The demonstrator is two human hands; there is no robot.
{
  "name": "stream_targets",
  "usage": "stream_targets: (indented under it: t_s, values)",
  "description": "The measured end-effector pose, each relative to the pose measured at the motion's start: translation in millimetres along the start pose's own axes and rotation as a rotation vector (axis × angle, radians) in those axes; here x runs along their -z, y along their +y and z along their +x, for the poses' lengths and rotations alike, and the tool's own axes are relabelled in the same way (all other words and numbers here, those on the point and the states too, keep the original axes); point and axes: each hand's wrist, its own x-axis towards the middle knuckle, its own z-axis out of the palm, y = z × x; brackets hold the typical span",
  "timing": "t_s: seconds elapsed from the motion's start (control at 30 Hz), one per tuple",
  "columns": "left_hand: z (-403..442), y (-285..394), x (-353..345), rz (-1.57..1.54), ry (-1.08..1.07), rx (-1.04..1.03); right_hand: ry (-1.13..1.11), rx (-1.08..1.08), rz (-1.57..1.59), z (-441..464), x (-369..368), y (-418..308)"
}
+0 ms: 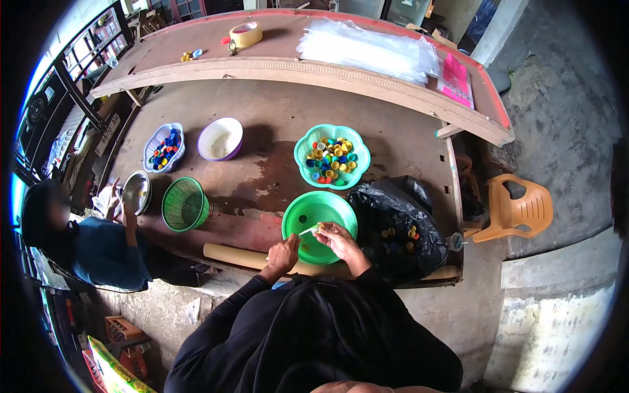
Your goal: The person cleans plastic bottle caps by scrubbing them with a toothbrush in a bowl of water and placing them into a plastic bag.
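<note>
My left hand (282,255) is closed around a slim tool (306,230) with a pale, narrow, blade-like end. That end points at my right hand (338,242), whose fingers pinch a small yellowish bottle cap (320,227), partly covered by them. Both hands are over the near part of a green basin (341,208), which has a few dark and orange spots inside, too small to name. Just beyond it stands a scalloped turquoise basket (301,154) full of bottle caps (334,159) in several colours. Right of the basin, a black plastic bag (419,216) lies open with more caps inside.
A co-worker (108,252) sits at the left, hands at a metal bowl (136,191). Nearby are a green basket (185,204), a white-purple bowl (220,139) and a lavender basket (149,157) of caps. The raised shelf (275,71) holds tape (246,35) and plastic bags (363,52). An orange chair (521,208) stands right.
</note>
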Motion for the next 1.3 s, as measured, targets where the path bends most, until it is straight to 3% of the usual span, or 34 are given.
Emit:
stream_targets:
  t_s: [0.13, 0.23, 0.37, 0.67, 0.73, 0.83, 1.3]
  values:
    - [15, -9, 6, 0.001, 0.005, 0.068, 0.127, 0.011, -0.174, -3, -8, -10]
    - [15, 1, 6, -0.006, 0.030, -0.052, 0.092, 0.021, -0.146, 3, -6, -9]
    - [26, -8, 1, 0.009, -0.001, 0.046, 0.119, 0.065, -0.168, 8, -10, -15]
    - [23, -1, 1, 0.010, -0.031, 0.049, 0.172, 0.028, -0.170, 5, -12, -7]
    - [18, 10, 7, -0.049, 0.041, -0.044, 0.167, 0.017, -0.152, 3, -10, -5]
    - [22, 2, 3, 0.001, -0.021, 0.029, 0.156, 0.023, -0.164, 3, -14, -4]
    - [12, 6, 5, -0.036, -0.008, -0.005, 0.183, 0.022, -0.169, 3, -11, -1]
